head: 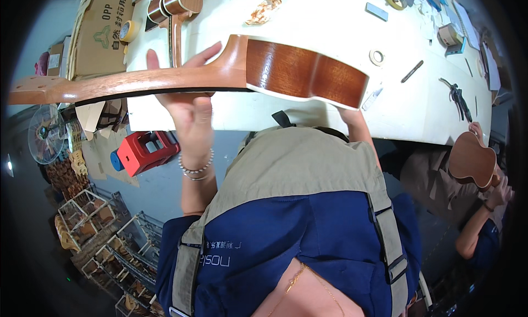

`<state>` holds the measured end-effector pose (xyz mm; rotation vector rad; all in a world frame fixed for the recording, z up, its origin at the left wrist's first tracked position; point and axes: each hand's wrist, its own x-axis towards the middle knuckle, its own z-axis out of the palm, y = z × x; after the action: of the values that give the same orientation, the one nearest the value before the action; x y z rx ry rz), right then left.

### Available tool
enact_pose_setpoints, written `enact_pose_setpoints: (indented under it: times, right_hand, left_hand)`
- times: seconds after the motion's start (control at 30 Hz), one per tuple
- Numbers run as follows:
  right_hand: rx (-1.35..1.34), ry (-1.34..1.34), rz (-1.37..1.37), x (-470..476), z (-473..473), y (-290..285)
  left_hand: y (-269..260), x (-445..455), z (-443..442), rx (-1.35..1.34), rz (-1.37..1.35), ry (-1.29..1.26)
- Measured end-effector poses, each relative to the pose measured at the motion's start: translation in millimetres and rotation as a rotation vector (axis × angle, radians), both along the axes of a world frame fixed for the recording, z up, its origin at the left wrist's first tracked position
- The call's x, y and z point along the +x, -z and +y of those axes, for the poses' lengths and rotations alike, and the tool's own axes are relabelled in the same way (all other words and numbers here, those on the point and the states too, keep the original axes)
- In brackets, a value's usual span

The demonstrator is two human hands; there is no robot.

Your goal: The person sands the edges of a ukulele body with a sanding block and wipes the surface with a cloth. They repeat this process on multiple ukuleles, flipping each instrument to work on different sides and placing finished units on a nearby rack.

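Observation:
A glossy brown ukulele [280,67] with pale binding lies sideways across my view, its neck to the left and its side facing up. My left hand [187,94], with a bead bracelet at the wrist, is under the neck, the thumb on the near side and spread fingers showing beyond it. At the body's right end is my right hand [350,115], its fingers mostly hidden beneath the instrument. Peg holes show in the bare headstock [37,88]. The instrument is above a white-covered workbench [321,121].
More ukuleles [181,1], a tape roll [129,31] and a cardboard box [97,32] are at the back left. Masking tape [377,57], a dark pen-like tool [412,71] and pliers-like tool [457,96] lie right. A co-worker [474,218] holds another ukulele body. A red stool [142,152] stands below left.

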<state>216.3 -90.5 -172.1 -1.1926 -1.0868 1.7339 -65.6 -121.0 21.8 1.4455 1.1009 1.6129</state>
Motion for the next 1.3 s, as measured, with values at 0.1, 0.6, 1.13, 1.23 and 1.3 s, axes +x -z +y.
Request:
enact_pose_setpoints:
  times: [0.1,0.6,1.13,1.23,1.3]
  right_hand:
    - [0.046,0.027,-0.05,-9,-7,4]
    - [0.133,-0.077,-0.395,-24,1,-74]
    - [0.269,-0.137,-0.574,-35,-6,-135]
    - [0.266,-0.139,-0.54,-36,-6,-134]
    - [0.27,-0.137,-0.522,-35,-4,-129]
  left_hand:
    - [7,7,-2,0.016,0.013,-0.05]
    - [29,-9,-19,-0.165,-0.381,-0.331]
    - [55,-37,-37,-0.24,-0.708,-0.435]
    - [56,-37,-38,-0.254,-0.711,-0.452]
    - [55,-34,-39,-0.22,-0.643,-0.477]
